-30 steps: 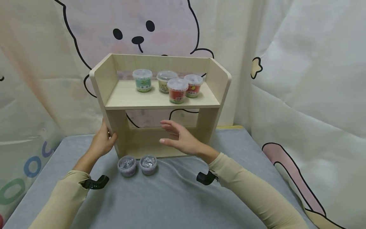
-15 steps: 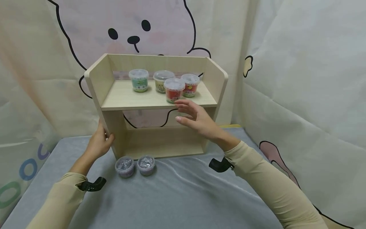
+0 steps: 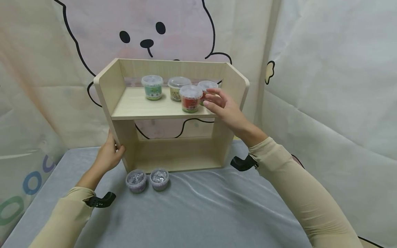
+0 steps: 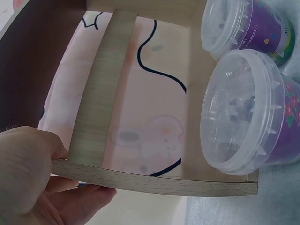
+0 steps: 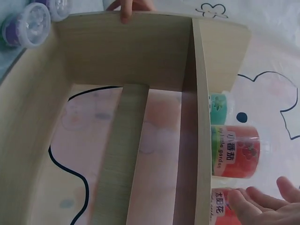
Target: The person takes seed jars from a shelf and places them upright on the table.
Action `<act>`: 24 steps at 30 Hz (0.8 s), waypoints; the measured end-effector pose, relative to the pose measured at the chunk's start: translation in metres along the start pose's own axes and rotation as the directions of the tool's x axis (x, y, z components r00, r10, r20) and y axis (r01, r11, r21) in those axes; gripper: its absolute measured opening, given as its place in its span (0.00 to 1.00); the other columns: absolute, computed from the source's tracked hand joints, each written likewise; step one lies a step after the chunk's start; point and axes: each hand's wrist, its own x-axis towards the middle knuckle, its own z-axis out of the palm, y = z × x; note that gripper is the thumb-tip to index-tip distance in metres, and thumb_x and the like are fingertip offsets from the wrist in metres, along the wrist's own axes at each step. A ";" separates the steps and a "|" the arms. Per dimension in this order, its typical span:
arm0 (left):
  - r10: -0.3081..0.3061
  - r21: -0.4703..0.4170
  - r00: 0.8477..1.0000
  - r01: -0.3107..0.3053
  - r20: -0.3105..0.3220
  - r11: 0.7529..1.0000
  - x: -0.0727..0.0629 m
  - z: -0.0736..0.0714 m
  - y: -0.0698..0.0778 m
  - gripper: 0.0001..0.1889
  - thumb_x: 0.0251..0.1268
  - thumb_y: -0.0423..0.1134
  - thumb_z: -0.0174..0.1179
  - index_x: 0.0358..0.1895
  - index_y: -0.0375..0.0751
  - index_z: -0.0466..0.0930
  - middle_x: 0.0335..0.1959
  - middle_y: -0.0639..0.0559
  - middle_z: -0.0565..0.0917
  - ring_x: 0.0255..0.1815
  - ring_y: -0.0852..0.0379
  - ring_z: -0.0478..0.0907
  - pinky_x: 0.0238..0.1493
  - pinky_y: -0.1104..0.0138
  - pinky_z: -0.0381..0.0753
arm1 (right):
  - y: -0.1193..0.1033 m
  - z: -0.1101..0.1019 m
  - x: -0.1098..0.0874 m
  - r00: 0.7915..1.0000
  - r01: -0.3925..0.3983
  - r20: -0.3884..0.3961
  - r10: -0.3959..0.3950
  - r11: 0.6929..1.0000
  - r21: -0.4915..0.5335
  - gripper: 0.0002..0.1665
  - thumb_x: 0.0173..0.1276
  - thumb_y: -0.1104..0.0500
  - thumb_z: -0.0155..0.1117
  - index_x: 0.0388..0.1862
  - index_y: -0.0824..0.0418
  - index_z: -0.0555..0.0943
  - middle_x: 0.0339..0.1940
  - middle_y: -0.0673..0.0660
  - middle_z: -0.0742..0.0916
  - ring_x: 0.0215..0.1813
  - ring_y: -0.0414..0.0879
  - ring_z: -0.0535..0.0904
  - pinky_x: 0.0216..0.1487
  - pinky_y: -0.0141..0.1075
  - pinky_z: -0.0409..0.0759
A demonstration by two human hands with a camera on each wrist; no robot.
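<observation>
My left hand grips the left side panel of a pale wooden two-tier shelf, thumb on one face and fingers on the other. On the upper board stand lidded plastic cups. My right hand is at the right side of the rear red cup, fingers bent and thumb apart, partly covering it. The right wrist view shows the fingertips right at that cup's wall. Just in front of it is another red cup. A yellow-green cup and a green cup stand farther left.
Two purple cups with clear lids sit on the grey cloth-covered table, before the shelf's lower left corner. Printed curtains hang behind and to the right. Each wrist wears a black band.
My right hand has risen from in front of the lower compartment, moving right and up to the rear red cup. My left hand has kept its grip on the side panel.
</observation>
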 end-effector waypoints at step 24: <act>0.006 -0.043 1.000 -0.006 0.013 0.999 -0.002 -0.001 0.002 0.37 0.69 0.29 0.50 0.77 0.36 0.43 0.63 0.20 0.73 0.59 0.22 0.77 0.57 0.35 0.79 | 0.004 0.023 0.042 0.999 -0.051 -0.017 0.050 0.997 -0.064 0.42 0.74 0.54 0.62 0.82 0.55 0.56 0.76 0.62 0.71 0.74 0.51 0.70 0.75 0.47 0.70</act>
